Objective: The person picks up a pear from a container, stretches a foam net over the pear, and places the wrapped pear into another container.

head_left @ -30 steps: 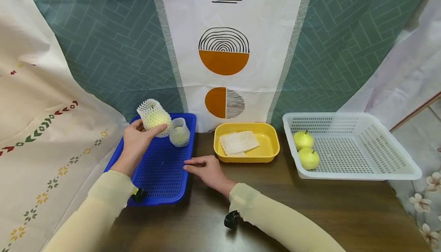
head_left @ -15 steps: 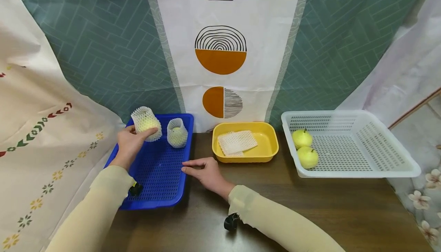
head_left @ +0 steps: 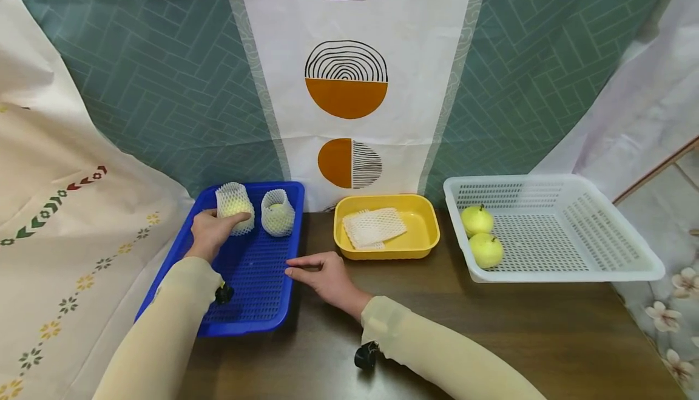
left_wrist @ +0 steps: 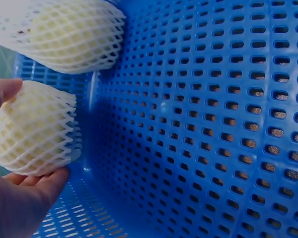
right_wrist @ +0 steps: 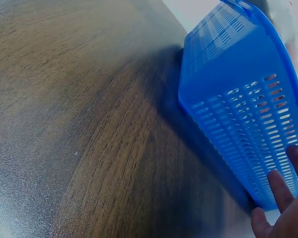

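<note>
My left hand [head_left: 210, 234] grips a yellow-green pear [head_left: 236, 210] in a white foam net, thumb on one side and fingers on the other. It holds this pear at the far left end of the blue basket [head_left: 256, 284]. Another netted pear [head_left: 278, 214] sits upright beside it, near the basket's back right corner. In the left wrist view the held pear [left_wrist: 35, 129] is below its neighbour [left_wrist: 72, 37]. My right hand [head_left: 330, 283] pinches the basket's right rim between thumb and index. Its other fingers [right_wrist: 279, 191] lie by the outer wall in the right wrist view.
A yellow tray [head_left: 426, 230] with flat white foam nets [head_left: 377, 227] stands in the middle. To the right, a white basket [head_left: 628, 260] holds two bare pears [head_left: 485, 250] at its left side. Patterned cloths hang behind the brown table [head_left: 437, 315].
My left hand has lowered the netted pear from above the rim into the back left of the blue basket. My right hand stays at the rim. The head view has shifted slightly.
</note>
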The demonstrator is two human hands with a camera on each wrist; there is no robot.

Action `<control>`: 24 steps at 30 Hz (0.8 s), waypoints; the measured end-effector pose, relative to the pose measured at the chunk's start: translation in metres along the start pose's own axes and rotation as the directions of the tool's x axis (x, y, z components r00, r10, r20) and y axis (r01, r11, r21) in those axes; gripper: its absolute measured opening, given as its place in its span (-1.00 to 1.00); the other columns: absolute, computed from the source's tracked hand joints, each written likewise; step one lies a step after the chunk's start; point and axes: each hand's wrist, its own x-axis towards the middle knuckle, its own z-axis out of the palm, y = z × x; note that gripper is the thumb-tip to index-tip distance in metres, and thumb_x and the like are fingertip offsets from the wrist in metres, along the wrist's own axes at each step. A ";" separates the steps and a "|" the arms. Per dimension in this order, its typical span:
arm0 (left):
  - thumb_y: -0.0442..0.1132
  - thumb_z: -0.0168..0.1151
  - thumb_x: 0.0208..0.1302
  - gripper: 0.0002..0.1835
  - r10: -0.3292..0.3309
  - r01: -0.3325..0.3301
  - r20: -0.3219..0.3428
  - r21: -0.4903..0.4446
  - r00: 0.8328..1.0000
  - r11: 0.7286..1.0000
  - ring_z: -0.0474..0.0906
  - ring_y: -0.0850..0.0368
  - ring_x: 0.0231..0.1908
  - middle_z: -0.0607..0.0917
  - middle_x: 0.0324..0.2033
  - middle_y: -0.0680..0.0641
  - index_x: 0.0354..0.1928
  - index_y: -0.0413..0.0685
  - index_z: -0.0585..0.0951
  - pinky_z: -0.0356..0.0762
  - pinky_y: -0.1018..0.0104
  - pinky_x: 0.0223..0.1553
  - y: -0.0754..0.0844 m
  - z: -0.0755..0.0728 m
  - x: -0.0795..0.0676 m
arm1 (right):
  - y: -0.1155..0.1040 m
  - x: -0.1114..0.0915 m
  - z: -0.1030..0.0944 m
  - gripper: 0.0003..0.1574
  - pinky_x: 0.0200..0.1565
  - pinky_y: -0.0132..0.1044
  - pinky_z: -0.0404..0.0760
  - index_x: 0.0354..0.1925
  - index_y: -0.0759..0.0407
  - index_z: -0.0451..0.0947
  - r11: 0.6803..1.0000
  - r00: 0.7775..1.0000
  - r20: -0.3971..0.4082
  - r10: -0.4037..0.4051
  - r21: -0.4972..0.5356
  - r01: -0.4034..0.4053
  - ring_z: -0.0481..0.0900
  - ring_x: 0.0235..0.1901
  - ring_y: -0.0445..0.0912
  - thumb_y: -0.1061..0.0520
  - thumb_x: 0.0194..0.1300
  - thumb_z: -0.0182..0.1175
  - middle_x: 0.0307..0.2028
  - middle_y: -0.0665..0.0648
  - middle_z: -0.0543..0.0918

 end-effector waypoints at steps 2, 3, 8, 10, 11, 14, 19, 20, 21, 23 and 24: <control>0.29 0.40 -0.16 0.06 -0.004 0.004 0.004 0.005 1.000 1.000 0.36 -0.14 0.13 0.42 0.19 -0.25 0.29 -0.24 0.29 0.38 -0.05 0.16 -0.001 0.002 0.003 | 0.000 0.001 0.000 -0.66 -0.13 -0.46 0.60 -0.17 -0.04 0.71 1.000 1.000 0.004 0.011 -0.002 -0.011 0.63 -0.14 -0.33 -0.08 0.05 0.38 -0.21 -0.17 0.72; 0.29 0.39 -0.15 0.06 -0.007 0.007 0.011 0.007 1.000 1.000 0.36 -0.14 0.15 0.41 0.20 -0.25 0.30 -0.24 0.27 0.37 -0.06 0.17 -0.001 0.002 0.004 | 0.000 0.001 0.000 -0.67 -0.13 -0.46 0.60 -0.17 -0.06 0.72 1.000 1.000 0.004 0.014 -0.002 -0.014 0.63 -0.14 -0.34 -0.08 0.05 0.38 -0.21 -0.19 0.72; 0.27 0.38 -0.11 0.07 -0.017 0.016 0.050 0.010 0.999 1.000 0.34 -0.16 0.17 0.38 0.23 -0.26 0.33 -0.25 0.21 0.33 -0.09 0.20 -0.006 0.007 0.009 | 0.001 0.001 0.001 -0.66 -0.11 -0.46 0.59 -0.16 -0.05 0.71 1.000 1.000 -0.003 0.015 -0.007 -0.015 0.62 -0.14 -0.35 -0.08 0.04 0.38 -0.22 -0.21 0.72; 0.25 0.38 -0.09 0.04 -0.005 0.005 0.059 0.007 0.998 1.000 0.35 -0.16 0.17 0.38 0.22 -0.27 0.32 -0.26 0.23 0.34 -0.08 0.19 -0.008 0.009 0.010 | 0.001 0.001 0.001 -0.66 -0.10 -0.45 0.58 -0.16 -0.05 0.71 1.000 1.000 -0.004 0.010 -0.011 -0.010 0.62 -0.14 -0.35 -0.09 0.05 0.38 -0.21 -0.21 0.72; 0.23 0.38 -0.08 0.03 0.002 -0.002 0.062 0.008 0.998 1.000 0.35 -0.16 0.16 0.38 0.22 -0.28 0.31 -0.27 0.24 0.35 -0.08 0.18 -0.008 0.010 0.010 | 0.002 0.001 0.001 -0.66 -0.10 -0.45 0.58 -0.17 -0.06 0.71 1.000 1.000 -0.005 0.007 -0.012 -0.007 0.62 -0.14 -0.34 -0.09 0.04 0.38 -0.21 -0.21 0.72; 0.21 0.38 -0.06 0.02 0.014 -0.015 0.076 0.004 0.997 1.000 0.34 -0.18 0.17 0.37 0.22 -0.29 0.32 -0.28 0.23 0.35 -0.08 0.17 -0.011 0.013 0.010 | 0.003 0.001 0.001 -0.66 -0.09 -0.45 0.58 -0.17 -0.05 0.72 1.000 1.000 -0.005 0.003 -0.014 -0.003 0.62 -0.14 -0.35 -0.09 0.05 0.38 -0.20 -0.20 0.72; 0.28 0.35 -0.07 0.14 0.022 -0.023 0.120 0.011 0.993 1.000 0.27 -0.23 0.24 0.27 0.30 -0.32 0.39 -0.25 0.08 0.30 -0.11 0.20 -0.012 0.017 0.011 | -0.002 -0.001 0.002 -0.67 -0.07 -0.42 0.58 -0.15 0.01 0.71 1.000 1.000 -0.008 0.019 -0.014 -0.019 0.62 -0.13 -0.33 -0.03 0.08 0.37 -0.17 -0.13 0.72; 0.29 0.35 -0.08 0.16 0.024 -0.026 0.127 0.012 0.992 1.000 0.26 -0.23 0.26 0.25 0.31 -0.32 0.40 -0.25 0.06 0.29 -0.12 0.21 -0.012 0.018 0.011 | -0.006 -0.002 0.001 -0.68 -0.07 -0.41 0.58 -0.15 0.02 0.71 1.000 1.000 -0.010 0.020 -0.013 -0.020 0.62 -0.13 -0.32 -0.01 0.08 0.36 -0.16 -0.09 0.72; 0.30 0.35 -0.09 0.18 0.026 -0.028 0.134 0.010 0.991 1.000 0.25 -0.24 0.26 0.23 0.32 -0.32 0.41 -0.24 0.04 0.28 -0.12 0.22 -0.012 0.019 0.012 | -0.009 -0.004 0.001 -0.70 -0.07 -0.39 0.58 -0.16 0.02 0.71 1.000 1.000 -0.009 0.020 -0.010 -0.020 0.63 -0.12 -0.30 0.02 0.09 0.36 -0.16 -0.06 0.72; 0.30 0.35 -0.09 0.21 0.027 -0.028 0.147 0.007 0.989 1.000 0.21 -0.26 0.28 0.19 0.35 -0.33 0.42 -0.24 -0.02 0.26 -0.14 0.23 -0.013 0.021 0.013 | -0.017 -0.006 -0.001 -0.72 -0.07 -0.38 0.59 -0.16 0.03 0.71 1.000 1.000 -0.007 0.014 -0.007 -0.014 0.64 -0.11 -0.26 0.05 0.09 0.36 -0.14 0.01 0.72; 0.30 0.36 -0.10 0.22 0.027 -0.028 0.151 0.005 0.988 1.000 0.20 -0.26 0.29 0.17 0.35 -0.33 0.43 -0.24 -0.03 0.26 -0.14 0.23 -0.014 0.022 0.015 | -0.020 -0.007 -0.002 -0.73 -0.07 -0.38 0.59 -0.17 0.03 0.71 1.000 1.000 -0.004 0.010 -0.005 -0.010 0.64 -0.10 -0.24 0.07 0.09 0.36 -0.14 0.04 0.72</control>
